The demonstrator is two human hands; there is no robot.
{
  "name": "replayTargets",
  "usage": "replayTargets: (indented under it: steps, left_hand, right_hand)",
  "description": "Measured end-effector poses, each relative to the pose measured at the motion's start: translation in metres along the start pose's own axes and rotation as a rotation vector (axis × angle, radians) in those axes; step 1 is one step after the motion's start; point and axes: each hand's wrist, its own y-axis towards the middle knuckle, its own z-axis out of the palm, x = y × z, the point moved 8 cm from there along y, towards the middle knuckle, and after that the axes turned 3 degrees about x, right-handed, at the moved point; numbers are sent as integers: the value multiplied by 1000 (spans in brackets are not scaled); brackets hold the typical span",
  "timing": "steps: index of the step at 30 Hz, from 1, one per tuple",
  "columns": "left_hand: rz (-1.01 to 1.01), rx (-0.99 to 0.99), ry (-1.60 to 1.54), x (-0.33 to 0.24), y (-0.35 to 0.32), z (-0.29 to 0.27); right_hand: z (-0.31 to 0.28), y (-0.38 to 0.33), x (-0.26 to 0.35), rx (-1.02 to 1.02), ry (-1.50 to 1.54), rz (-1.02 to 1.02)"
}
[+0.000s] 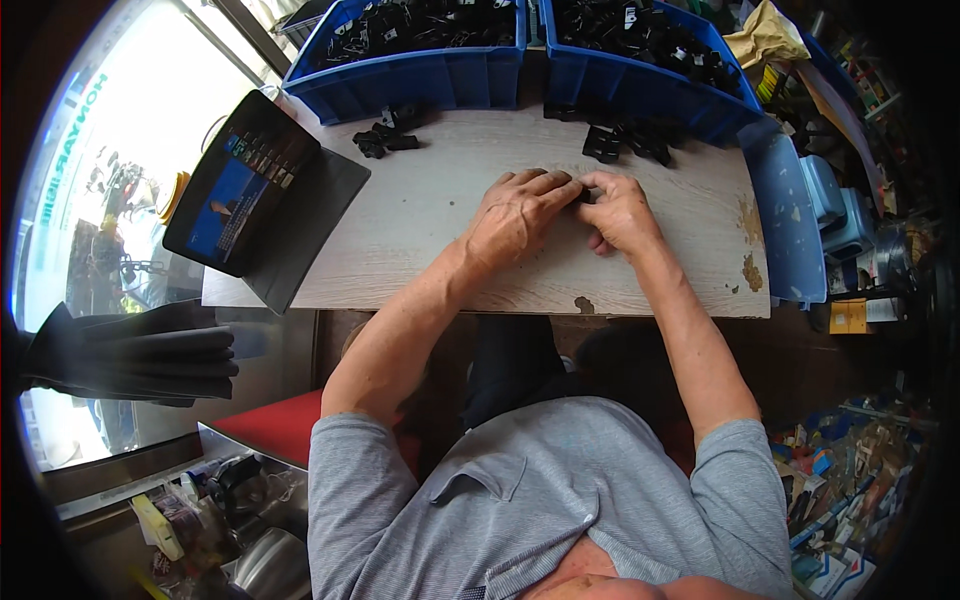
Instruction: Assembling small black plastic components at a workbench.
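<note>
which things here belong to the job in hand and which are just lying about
Likely the job:
- small black part at the fingertips of the left hand and right hand
- loose black pieces
- blue bins of black parts

Probably just about:
- propped tablet
- crumpled brown paper

A small, cluttered workshop, we would say, though we cannot tell whether it doubles as a shop.
We read it from the pale counter [400, 215], its surface chipped at the right and near edges, and from two deep blue bins [420, 85] along its far side, heaped with small black parts [420, 25], more of which lie loose in front. At the left we see a propped-up tablet [235, 190] beside bright glazing [150, 100]; at the near right, a dense jumble of mixed goods [850, 480] too tangled for us to sort.
</note>
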Motion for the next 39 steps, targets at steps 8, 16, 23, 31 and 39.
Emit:
replayTargets:
  steps: [8,16,23,31,39]
  left_hand:
    - [-58,15,186,-7,-4,-2]
    - [-704,-359,596,95,-40,-103]
    - [-663,-165,694,113,-54,-84]
    - [-337,-151,455,72,-43,-60]
    - [-500,-419,376,92,-35,-78]
  right_hand:
    - [-1,-4,1,-28,-19,-2]
    - [-25,-16,-10,-16,303,20]
    - [-143,-24,-56,-498,600,25]
    - [-172,-26,-65,-622,496,29]
    - [-123,3,-36,-427,293,18]
